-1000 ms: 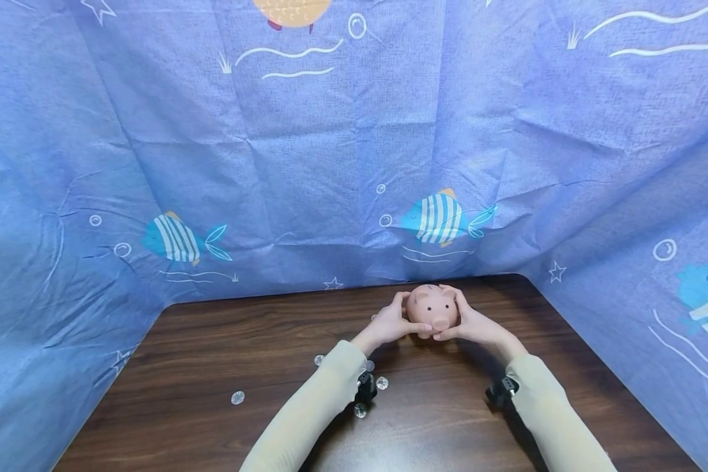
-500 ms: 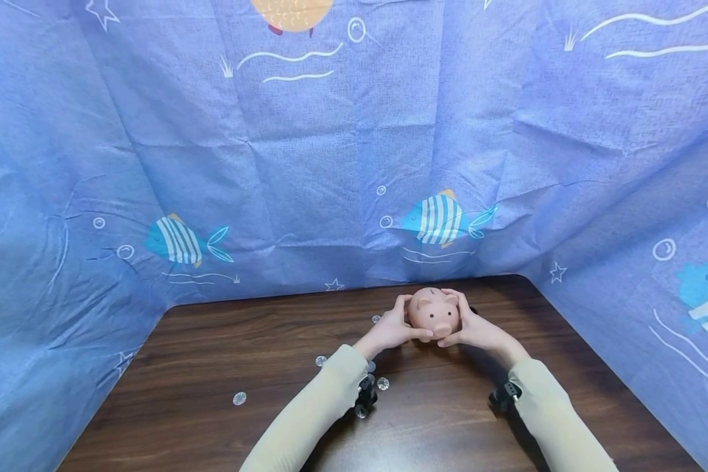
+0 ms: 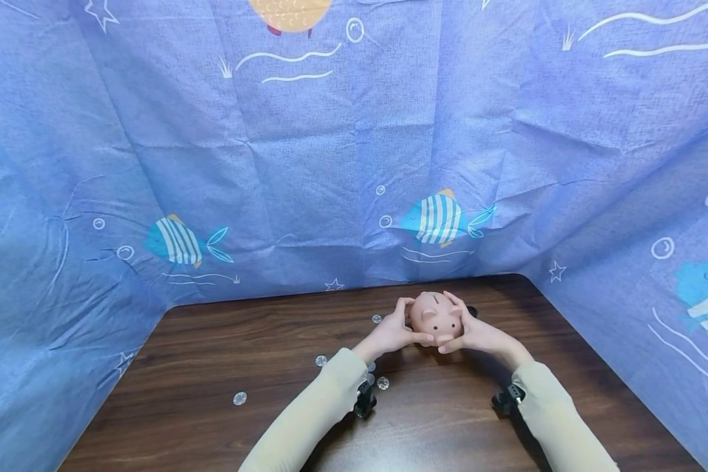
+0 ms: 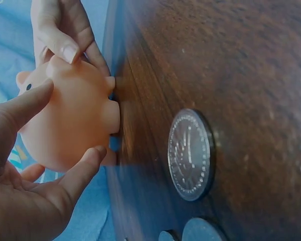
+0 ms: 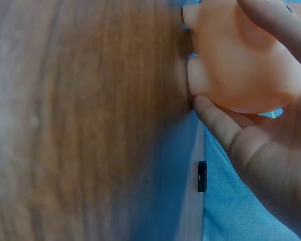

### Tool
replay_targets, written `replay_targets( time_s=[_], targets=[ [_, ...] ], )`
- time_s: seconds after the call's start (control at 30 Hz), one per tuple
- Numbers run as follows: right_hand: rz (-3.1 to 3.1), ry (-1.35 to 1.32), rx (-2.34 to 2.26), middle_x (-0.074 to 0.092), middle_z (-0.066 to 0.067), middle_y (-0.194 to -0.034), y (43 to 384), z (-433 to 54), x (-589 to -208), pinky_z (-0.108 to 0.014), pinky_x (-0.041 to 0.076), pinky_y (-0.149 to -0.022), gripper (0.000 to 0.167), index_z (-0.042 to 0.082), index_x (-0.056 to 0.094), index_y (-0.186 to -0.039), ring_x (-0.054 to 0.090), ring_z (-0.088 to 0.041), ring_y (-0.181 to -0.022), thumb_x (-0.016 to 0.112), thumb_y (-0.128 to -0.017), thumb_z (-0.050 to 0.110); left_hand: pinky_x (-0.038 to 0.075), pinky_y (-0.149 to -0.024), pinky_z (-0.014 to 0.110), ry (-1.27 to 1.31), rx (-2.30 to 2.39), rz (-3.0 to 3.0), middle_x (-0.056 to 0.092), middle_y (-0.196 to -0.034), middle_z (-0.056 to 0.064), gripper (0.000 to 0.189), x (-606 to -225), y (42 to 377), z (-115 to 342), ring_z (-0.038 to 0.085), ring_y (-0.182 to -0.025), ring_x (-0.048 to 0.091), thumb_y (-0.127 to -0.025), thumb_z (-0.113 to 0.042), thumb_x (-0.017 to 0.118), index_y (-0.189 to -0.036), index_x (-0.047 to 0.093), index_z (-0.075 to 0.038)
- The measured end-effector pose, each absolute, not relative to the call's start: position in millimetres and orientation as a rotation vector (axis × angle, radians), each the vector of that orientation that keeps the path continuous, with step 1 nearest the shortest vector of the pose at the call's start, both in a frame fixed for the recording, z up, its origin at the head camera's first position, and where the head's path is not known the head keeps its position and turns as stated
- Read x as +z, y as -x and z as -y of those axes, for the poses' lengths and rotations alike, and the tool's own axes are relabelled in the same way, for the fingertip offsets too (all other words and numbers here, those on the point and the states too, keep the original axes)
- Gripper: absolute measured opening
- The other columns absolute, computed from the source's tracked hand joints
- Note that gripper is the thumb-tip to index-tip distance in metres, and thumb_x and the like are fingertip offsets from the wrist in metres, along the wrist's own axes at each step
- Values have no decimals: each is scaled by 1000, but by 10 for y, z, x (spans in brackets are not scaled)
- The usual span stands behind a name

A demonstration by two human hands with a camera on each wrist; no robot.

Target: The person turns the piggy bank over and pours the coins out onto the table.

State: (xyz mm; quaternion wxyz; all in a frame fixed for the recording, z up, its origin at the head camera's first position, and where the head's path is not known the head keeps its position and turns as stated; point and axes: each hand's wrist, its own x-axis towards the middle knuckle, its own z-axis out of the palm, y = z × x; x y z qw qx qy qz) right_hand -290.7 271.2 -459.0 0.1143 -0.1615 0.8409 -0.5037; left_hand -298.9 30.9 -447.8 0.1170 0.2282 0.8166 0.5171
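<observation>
A pink piggy bank [image 3: 435, 314] stands near the table's back edge, its snout toward me and the slot on top in sight. My left hand [image 3: 391, 330] grips its left side, thumb near the snout. On the opposite side my right hand [image 3: 481, 335] holds it the same way, thumb below the face. In the left wrist view the bank's feet [image 4: 111, 116] are at the tabletop; whether all of them touch it I cannot tell. The right wrist view shows one fingertip low beside a foot [image 5: 196, 75].
Several silvery coins lie on the dark wooden table [image 3: 212, 347]: a coin [image 3: 239, 398] at left, another coin [image 3: 377, 319] near my left hand, others by the left sleeve. A small black disc [image 3: 472, 311] lies behind my right hand. Blue fish-print cloth [image 3: 307, 170] hangs around the table.
The piggy bank has come slightly toward me and down, both hands with it. It has tipped forward, so its top slot shows more. The black disc and a coin behind have come into view.
</observation>
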Motion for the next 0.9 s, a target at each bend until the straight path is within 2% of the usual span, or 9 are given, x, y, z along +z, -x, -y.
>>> replay_targets(
  time_s=[0.4, 0.63, 0.8, 0.87, 0.9],
  targets=[
    [-2458, 494, -1494, 15, -26, -153, 2910, -2698, -4619, -60, 20, -113, 126, 14, -8, -160, 23, -41, -140, 88, -78, 13, 54, -79, 24, -681, 1519, -2394, 61, -134, 13, 82, -4511, 2997, -297, 11, -85, 70, -86, -23, 83, -147, 31, -9],
    [-2464, 459, -1480, 11, -24, -157, 2924, -2711, -4635, -60, 18, -115, 126, 20, -7, -160, 18, -38, -144, 88, -78, 18, 54, -80, 25, -704, 1511, -2378, 59, -136, 12, 80, -4508, 3024, -282, 11, -85, 70, -87, -23, 82, -146, 31, -10],
    [-2446, 435, -1488, 17, -23, -153, 2913, -2723, -4607, -60, 18, -115, 127, 19, -7, -161, 21, -40, -142, 89, -77, 20, 53, -89, 30, -705, 1484, -2353, 61, -135, 14, 74, -4462, 3024, -202, 17, -95, 70, -89, -23, 80, -145, 34, -12],
    [-2415, 422, -1518, 18, -23, -153, 2903, -2730, -4584, -60, 17, -115, 127, 21, -7, -161, 20, -40, -143, 89, -77, 19, 53, -93, 34, -730, 1435, -2396, 59, -136, 18, 73, -4422, 3026, -117, 24, -104, 70, -89, -25, 79, -146, 35, -11],
    [-2385, 425, -1549, 17, -23, -154, 2899, -2733, -4572, -55, 20, -115, 127, 22, -7, -161, 21, -39, -143, 89, -77, 17, 52, -95, 37, -750, 1393, -2437, 59, -136, 20, 73, -4395, 3030, -55, 28, -109, 68, -89, -26, 79, -146, 37, -10]
  ],
)
